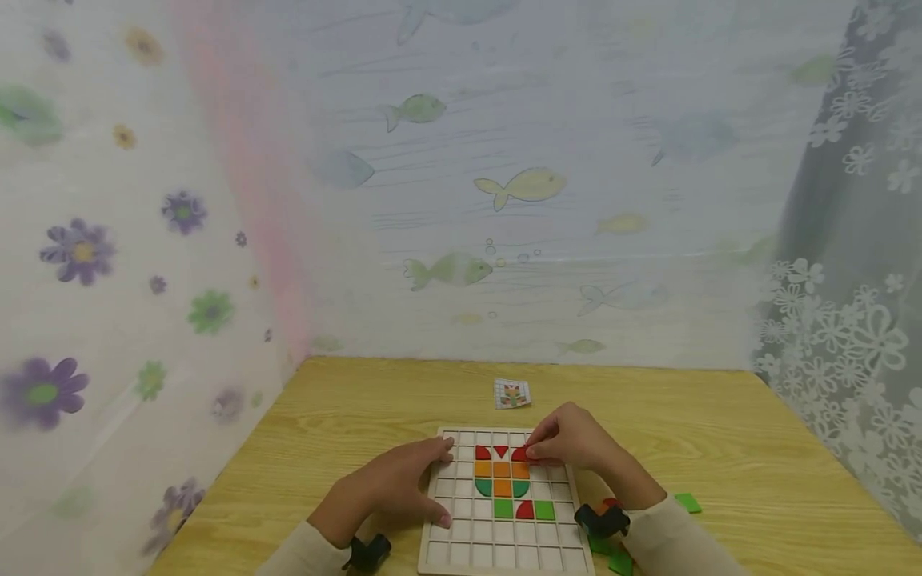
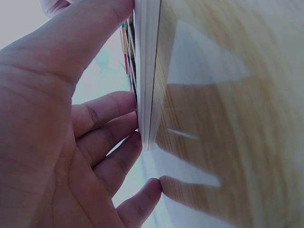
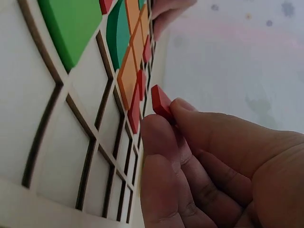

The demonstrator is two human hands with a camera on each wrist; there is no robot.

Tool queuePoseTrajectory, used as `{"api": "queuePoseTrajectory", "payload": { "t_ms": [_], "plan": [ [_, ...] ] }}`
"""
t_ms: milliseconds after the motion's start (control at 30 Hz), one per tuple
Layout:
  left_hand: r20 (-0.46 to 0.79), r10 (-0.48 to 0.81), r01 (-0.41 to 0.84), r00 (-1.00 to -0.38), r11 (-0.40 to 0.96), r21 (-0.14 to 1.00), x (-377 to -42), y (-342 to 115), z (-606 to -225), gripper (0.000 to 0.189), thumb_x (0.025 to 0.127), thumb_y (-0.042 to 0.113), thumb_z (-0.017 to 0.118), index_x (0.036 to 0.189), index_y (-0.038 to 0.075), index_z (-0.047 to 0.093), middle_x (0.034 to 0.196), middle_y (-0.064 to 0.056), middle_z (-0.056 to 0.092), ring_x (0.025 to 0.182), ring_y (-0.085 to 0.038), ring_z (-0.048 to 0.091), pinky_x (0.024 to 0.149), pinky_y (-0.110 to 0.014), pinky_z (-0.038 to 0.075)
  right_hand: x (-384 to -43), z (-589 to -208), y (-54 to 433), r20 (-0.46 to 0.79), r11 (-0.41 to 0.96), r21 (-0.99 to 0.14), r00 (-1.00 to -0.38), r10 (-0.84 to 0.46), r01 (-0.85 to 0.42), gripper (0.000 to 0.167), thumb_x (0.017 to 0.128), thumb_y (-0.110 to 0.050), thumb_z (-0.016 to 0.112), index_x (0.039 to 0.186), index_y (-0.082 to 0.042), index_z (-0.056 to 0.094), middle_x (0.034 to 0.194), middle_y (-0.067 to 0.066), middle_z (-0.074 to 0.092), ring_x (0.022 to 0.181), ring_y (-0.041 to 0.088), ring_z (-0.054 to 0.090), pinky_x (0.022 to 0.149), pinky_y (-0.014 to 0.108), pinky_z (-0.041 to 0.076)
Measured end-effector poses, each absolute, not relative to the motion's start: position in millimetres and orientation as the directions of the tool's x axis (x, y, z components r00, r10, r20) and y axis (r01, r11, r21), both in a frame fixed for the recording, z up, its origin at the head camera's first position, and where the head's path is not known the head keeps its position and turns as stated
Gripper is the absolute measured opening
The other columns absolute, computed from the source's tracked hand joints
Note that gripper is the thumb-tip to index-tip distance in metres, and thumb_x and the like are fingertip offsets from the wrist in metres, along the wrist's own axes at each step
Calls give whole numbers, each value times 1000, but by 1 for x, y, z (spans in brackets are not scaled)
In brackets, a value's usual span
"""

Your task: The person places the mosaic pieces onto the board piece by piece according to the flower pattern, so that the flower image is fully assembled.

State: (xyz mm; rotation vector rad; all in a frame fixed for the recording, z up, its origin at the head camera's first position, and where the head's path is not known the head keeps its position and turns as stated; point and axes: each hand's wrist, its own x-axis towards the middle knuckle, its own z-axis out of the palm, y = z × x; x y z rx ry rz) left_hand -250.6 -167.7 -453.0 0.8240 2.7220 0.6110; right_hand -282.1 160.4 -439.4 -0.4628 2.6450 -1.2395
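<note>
A white board (image 1: 461,554) with a square grid and wooden frame lies on the table. Set in its squares are orange square tiles (image 1: 502,470), teal quarter-round tiles (image 1: 483,487), green square tiles (image 1: 544,510) and several red tiles (image 1: 525,510). My left hand (image 1: 399,488) rests at the board's left edge, fingers and thumb spread along the frame. Above the board's upper right part, my right hand (image 1: 576,438) pinches a small red tile (image 3: 162,102) between thumb and fingertip. In the right wrist view that tile is held off the grid, beside the red tiles lying there.
A small picture card (image 1: 512,394) lies behind the board. To the right, near my right wrist, are loose green tiles (image 1: 619,562), a reddish piece (image 1: 608,504) and a separate green tile (image 1: 688,502). Printed curtains (image 1: 533,320) surround the wooden table (image 1: 360,400).
</note>
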Motion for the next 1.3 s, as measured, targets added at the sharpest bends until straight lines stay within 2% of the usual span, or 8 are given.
{"api": "queuePoseTrajectory", "payload": {
  "t_ms": [167, 400, 600, 767, 1033, 1300],
  "plan": [
    [-96, 574, 476, -813, 751, 458, -250, -167, -452, 102, 73, 68, 83, 155, 21, 46, 157, 6, 50, 153, -25, 38, 121, -53, 37, -278, -438, 155, -54, 550, -815, -921, -386, -183, 8, 89, -14, 82, 91, -7, 82, 84, 3, 77, 71, 20, 73, 63, 35, 63],
    [-106, 560, 463, -822, 765, 447, -251, -167, -454, 100, 73, 69, 83, 154, 23, 47, 156, 7, 51, 152, -24, 39, 122, -52, 37, -271, -434, 147, -50, 531, -822, -901, -430, -208, 8, 90, -14, 82, 89, -7, 82, 83, 6, 78, 71, 22, 75, 61, 34, 61],
    [-112, 557, 457, -823, 767, 450, -251, -167, -454, 100, 73, 69, 84, 154, 23, 48, 155, 7, 52, 152, -24, 39, 121, -52, 37, -267, -432, 139, -39, 544, -806, -897, -440, -232, 6, 89, -16, 82, 87, -11, 82, 80, 2, 78, 68, 18, 73, 57, 30, 57],
    [-119, 553, 450, -825, 769, 455, -251, -167, -454, 100, 73, 69, 84, 154, 23, 48, 155, 7, 52, 152, -25, 39, 122, -53, 37, -264, -433, 132, -42, 556, -794, -890, -453, -245, 5, 89, -17, 83, 86, -13, 83, 79, -2, 77, 68, 14, 71, 59, 30, 59],
    [-112, 556, 456, -824, 767, 451, -251, -168, -455, 95, 73, 69, 83, 150, 24, 52, 160, 5, 47, 152, -25, 39, 122, -53, 37, -259, -434, 125, -58, 553, -797, -882, -468, -242, 5, 89, -16, 83, 87, -12, 83, 79, -3, 76, 68, 16, 71, 63, 30, 59],
    [-108, 557, 459, -823, 766, 450, -250, -168, -455, 99, 72, 70, 83, 153, 25, 49, 157, 8, 50, 152, -24, 39, 121, -54, 37, -251, -435, 114, -45, 557, -787, -877, -478, -264, 5, 87, -17, 85, 83, -16, 83, 79, -5, 76, 72, 12, 69, 64, 30, 57]
  ]
}}
